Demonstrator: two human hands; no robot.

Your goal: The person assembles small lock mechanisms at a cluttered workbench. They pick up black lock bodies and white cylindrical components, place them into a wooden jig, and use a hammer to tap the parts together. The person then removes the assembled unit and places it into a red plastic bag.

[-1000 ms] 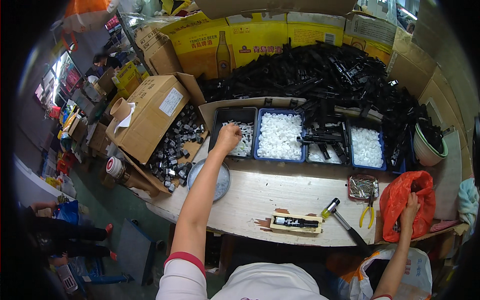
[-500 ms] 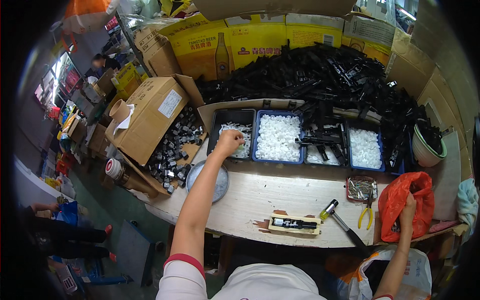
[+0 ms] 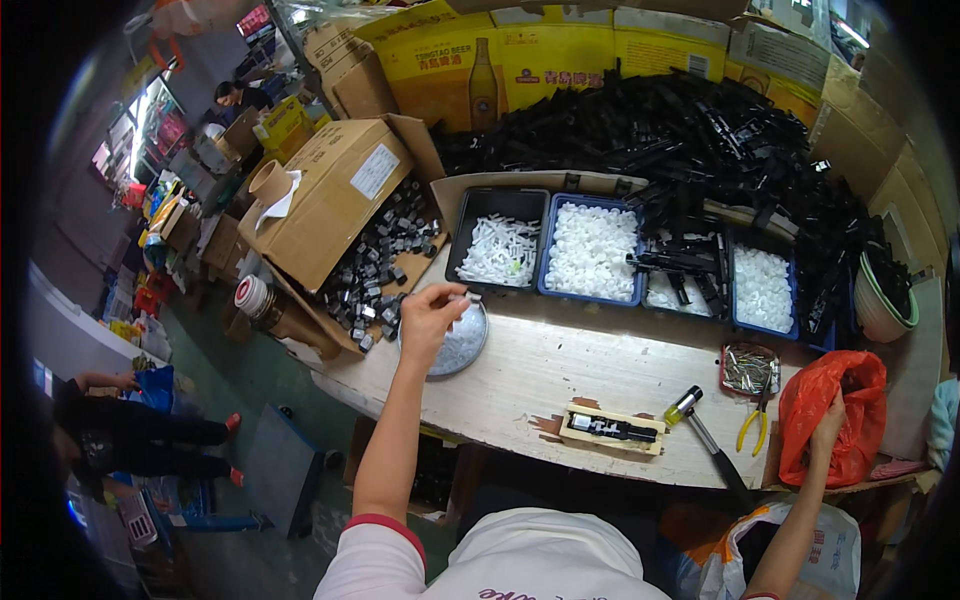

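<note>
My left hand (image 3: 432, 322) is above a round metal dish (image 3: 458, 345) of whitish material, thumb and fingers pinched on a small white plastic piece (image 3: 473, 297). Behind it stands a black tray (image 3: 455, 222) of white stick-like plastic parts (image 3: 495, 250). At the right, my right hand (image 3: 826, 428) reaches into an open red plastic bag (image 3: 800, 400), whose folds hide the fingers. Between the hands, a pale wooden jig (image 3: 655, 445) cradles a black assembly (image 3: 610, 428) near the table's front edge. A hammer (image 3: 705, 430) with a yellowish head end lies beside it.
Blue trays of white parts (image 3: 592, 247) (image 3: 763, 288) flank a tray with black parts over it. Behind rises a large heap of black parts (image 3: 640, 130). Yellow-handled pliers (image 3: 752, 430) touch a dish of metal pins (image 3: 750, 370). A cardboard box (image 3: 325, 195) stands left, near dark blocks.
My left hand has come out of the black tray toward me, a small white piece now in its fingers. My right hand stays at the red bag. The whole view has shifted slightly.
</note>
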